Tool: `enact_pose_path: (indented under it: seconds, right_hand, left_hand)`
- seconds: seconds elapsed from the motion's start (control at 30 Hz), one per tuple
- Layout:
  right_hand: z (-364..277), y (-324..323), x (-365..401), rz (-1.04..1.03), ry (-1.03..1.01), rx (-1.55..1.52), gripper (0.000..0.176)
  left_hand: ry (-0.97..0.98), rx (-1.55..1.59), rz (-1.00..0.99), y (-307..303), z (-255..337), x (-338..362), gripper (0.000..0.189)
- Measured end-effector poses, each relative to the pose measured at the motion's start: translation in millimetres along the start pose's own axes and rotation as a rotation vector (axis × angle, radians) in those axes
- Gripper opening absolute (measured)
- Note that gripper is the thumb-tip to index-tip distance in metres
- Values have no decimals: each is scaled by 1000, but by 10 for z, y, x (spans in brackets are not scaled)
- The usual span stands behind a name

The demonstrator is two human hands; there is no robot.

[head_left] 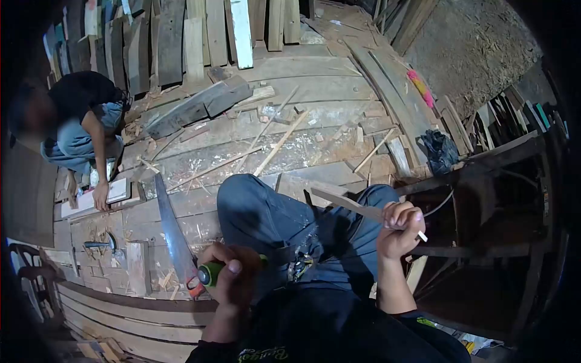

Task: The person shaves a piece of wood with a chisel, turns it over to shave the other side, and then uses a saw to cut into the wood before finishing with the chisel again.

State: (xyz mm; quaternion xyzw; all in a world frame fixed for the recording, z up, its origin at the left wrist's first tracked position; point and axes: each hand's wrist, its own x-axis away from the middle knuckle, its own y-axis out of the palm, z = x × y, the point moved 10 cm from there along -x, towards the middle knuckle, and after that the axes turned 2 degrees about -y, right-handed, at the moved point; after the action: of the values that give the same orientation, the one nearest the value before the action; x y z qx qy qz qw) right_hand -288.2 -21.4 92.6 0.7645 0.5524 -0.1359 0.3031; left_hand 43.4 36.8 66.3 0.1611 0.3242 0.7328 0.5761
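My left hand (233, 275) is wrapped round a green and black handled tool (210, 274), held low in front of my left side; the rest of that tool is hard to make out. In my right hand (400, 228), above my right knee, is a thin wooden strip (348, 202) that points up and to the left. A small white stick (422, 236) also shows between the fingers of that hand. Beside my left hand, a handsaw (171, 227) with a red handle lies on the plank floor.
A co-worker (82, 124) crouches at the left, hands on a pale board (97, 198). A hammer-like tool (109, 244) and a wood block (138, 268) lie nearer. Thick beams (200, 107) and thin sticks (281, 143) lie ahead. A dark metal frame (478, 251) stands at the right.
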Motion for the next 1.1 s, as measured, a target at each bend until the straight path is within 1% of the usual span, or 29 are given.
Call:
enact_pose_path:
  seconds: [0.1,0.13,0.23,0.27,0.3,0.33,0.43,0.47,0.5,0.57,0.6,0.63,0.7,0.77,0.83,0.87,0.9,0.97,1.03,1.07,1.1]
  right_hand:
    - [86,-19,56,-58,41,-56,42]
    - [92,-4,68,-75,24,-61,43]
    - [257,-75,166,-68,34,-93,43]
    - [284,-21,211,-137,7,-66,42]
    - [353,-5,260,-185,42,-69,42]
    - [332,-1,307,-210,26,-62,42]
    - [242,75,382,-271,-7,-45,45]
    - [222,74,410,-295,-2,-35,45]
    - [205,77,442,-321,3,-24,46]
    - [173,71,482,-303,-4,-9,46]
    - [148,60,483,-265,-13,-35,46]
    - [122,40,487,-226,-20,-58,46]
    - [216,2,585,-224,88,-59,44]
    - [189,-7,586,-213,-23,-60,45]
    - [194,42,568,-228,-23,-51,46]
    - [174,72,554,-244,-28,-52,47]
    - [182,86,539,-248,-18,-44,47]
    - [180,64,525,-200,-25,-64,49]
    - [210,37,520,-181,-5,-54,50]
    - [206,51,506,-177,-2,-53,50]
    - [199,68,493,-175,3,-53,51]
  left_hand:
    - [6,-27,14,64,-34,88,19]
    - [-7,-1,17,91,-43,122,19]
    - [-35,29,21,146,-91,264,18]
    - [-27,30,23,173,-99,299,18]
    - [-20,30,27,221,-93,326,18]
    - [-30,-31,13,305,-64,356,20]
    - [-58,-9,15,376,-99,418,22]
    - [-19,-61,-22,440,-88,378,29]
    - [-24,-55,-25,459,-116,343,29]
    - [88,42,-121,601,-7,301,39]
    - [88,-30,-86,646,46,259,47]
    - [78,-25,-83,694,45,173,47]
    - [241,-36,-325,1007,164,74,40]
    - [201,-72,-328,1079,-18,-30,39]
    - [54,-51,-322,989,-266,-115,36]
    - [45,-44,-310,978,-277,-128,36]
    - [60,-23,-322,1013,-223,-142,32]
    - [64,1,-332,1032,-139,-207,29]
    - [182,62,-562,1191,40,-182,24]
    - [261,93,-606,1199,13,-181,21]
    - [262,92,-597,1200,-97,-202,21]
